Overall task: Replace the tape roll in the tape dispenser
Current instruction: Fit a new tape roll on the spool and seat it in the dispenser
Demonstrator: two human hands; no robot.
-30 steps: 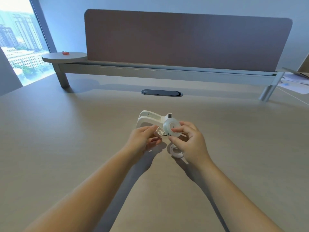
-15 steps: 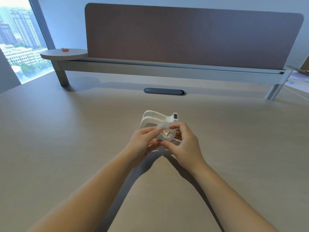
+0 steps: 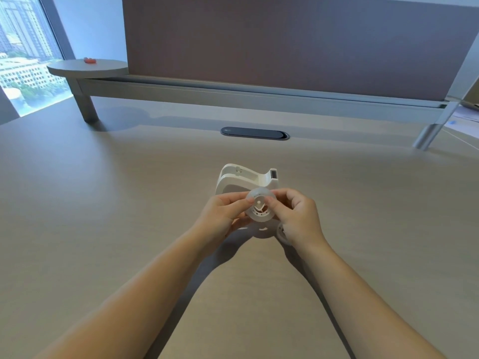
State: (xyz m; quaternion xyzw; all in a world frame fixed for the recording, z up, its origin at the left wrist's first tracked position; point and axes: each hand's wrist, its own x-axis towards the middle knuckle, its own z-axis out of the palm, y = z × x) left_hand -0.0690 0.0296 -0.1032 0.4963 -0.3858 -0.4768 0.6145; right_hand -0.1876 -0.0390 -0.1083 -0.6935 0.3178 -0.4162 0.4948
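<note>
Both hands meet just above the desk (image 3: 103, 229); the left hand (image 3: 223, 216) and the right hand (image 3: 295, 218) pinch a clear tape roll (image 3: 260, 211) between fingertips; the white tape dispenser (image 3: 243, 180) stands just behind; another ring (image 3: 281, 233) lies under the right hand

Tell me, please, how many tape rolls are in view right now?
2. One tape roll is pinched between both hands above the desk; a second ring lies on the desk, mostly hidden under the right hand.

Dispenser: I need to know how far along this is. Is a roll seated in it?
No. The dispenser stands empty on the desk; both hands hold the roll in front of it.
</note>
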